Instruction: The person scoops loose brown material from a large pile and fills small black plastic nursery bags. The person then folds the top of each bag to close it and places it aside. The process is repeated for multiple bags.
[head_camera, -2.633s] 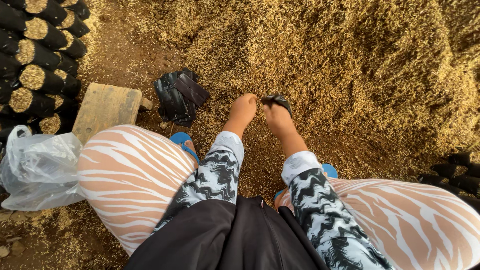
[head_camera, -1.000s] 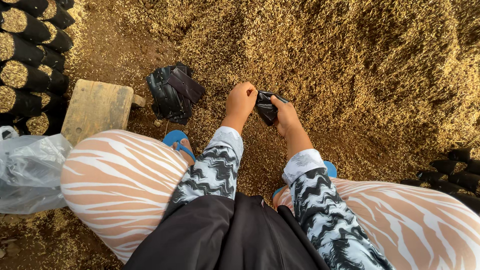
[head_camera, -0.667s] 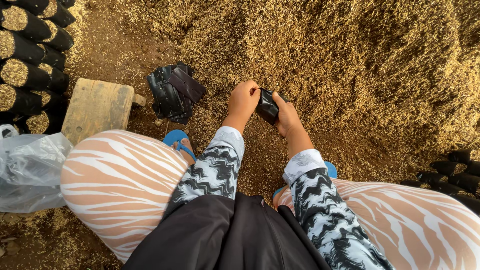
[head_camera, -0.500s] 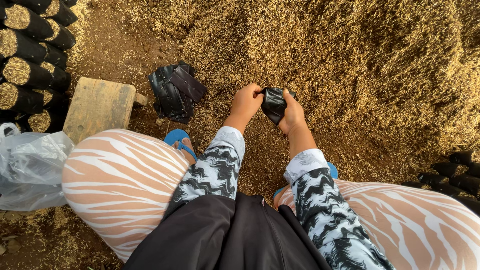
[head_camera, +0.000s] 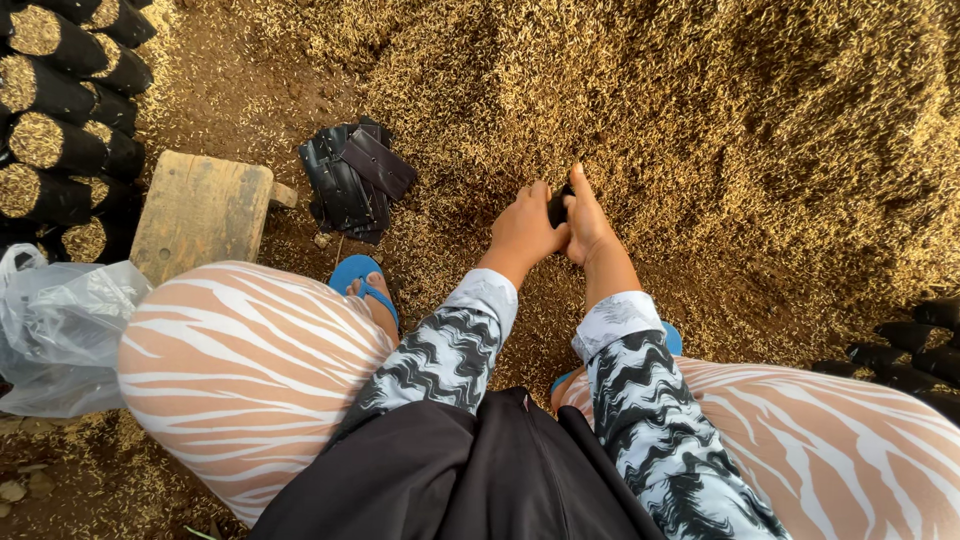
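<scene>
I squat over a big heap of rice husks (head_camera: 700, 130). My left hand (head_camera: 525, 225) and my right hand (head_camera: 590, 220) are pressed together at the heap's near edge. Between them they grip a small black plastic bag (head_camera: 560, 203), mostly hidden by the fingers. Only a dark sliver of it shows between the thumbs. A bundle of flat empty black bags (head_camera: 350, 178) lies on the ground to the left of my hands.
Filled black bags (head_camera: 60, 140) topped with husks lie stacked at the far left. A low wooden stool (head_camera: 200, 210) stands beside them, and a clear plastic bag (head_camera: 55, 330) lies by my left knee. More black bags (head_camera: 915, 355) lie at the right edge. I wear blue sandals (head_camera: 362, 275).
My hands have closed together around the black bag, which was more open and visible before. The view has shifted slightly.
</scene>
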